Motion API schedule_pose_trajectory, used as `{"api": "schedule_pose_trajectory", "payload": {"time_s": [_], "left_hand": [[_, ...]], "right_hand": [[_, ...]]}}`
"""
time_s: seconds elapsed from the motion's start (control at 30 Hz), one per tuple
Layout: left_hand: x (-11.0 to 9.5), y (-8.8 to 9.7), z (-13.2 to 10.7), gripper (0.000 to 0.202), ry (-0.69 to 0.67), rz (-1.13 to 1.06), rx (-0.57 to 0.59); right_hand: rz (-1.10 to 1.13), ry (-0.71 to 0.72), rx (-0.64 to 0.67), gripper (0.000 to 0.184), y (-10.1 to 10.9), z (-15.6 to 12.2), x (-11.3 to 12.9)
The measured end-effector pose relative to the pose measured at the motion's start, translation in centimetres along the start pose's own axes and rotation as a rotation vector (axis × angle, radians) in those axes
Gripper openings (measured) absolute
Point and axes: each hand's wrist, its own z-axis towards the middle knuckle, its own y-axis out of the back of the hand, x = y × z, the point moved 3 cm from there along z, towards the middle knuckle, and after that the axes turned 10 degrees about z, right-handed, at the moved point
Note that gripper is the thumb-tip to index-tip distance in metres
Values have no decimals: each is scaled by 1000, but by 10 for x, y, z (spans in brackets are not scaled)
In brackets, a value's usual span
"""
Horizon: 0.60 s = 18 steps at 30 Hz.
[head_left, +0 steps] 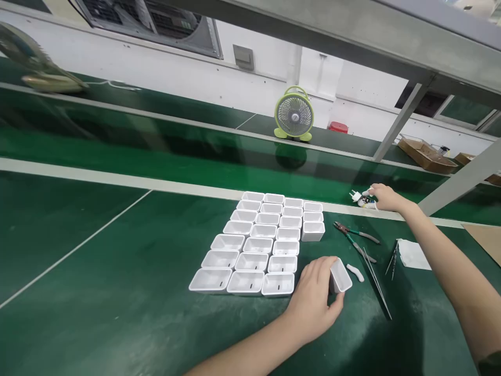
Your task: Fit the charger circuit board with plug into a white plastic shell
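Note:
My left hand (315, 297) is closed around a white plastic box (341, 275), tilted with its open top toward the right. Beside it stand rows of similar white boxes (246, 282), several with a small dark slot-like mark inside. Farther off at the right, my right hand (381, 198) reaches over the pale strip. White covers sit on its fingertips, which pinch a small white plug-like part (356, 196) with metal prongs. Dark and yellowish bits show between those fingers, too small to make out.
Green-handled pliers (354, 241), long tweezers (376, 284), a small curved white piece (355, 272), dark tweezers (392, 258) and a white pad (415, 255) lie at the right. A green fan (294, 115) stands behind the green belt (188, 162). A metal post (457, 175) rises at right.

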Motion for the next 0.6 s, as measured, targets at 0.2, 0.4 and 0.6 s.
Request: {"api": "schedule_pose_trajectory", "payload": {"time_s": [0.2, 0.4, 0.6], "left_hand": [[1, -3, 0, 53, -17, -8, 26], [2, -1, 0, 52, 16, -29, 64], [3, -3, 0, 55, -1, -46, 77]], "right_hand": [[146, -7, 118, 67, 5, 8, 14], [160, 4, 291, 63, 0, 24, 39], [175, -45, 186, 39, 13, 18, 46]]}}
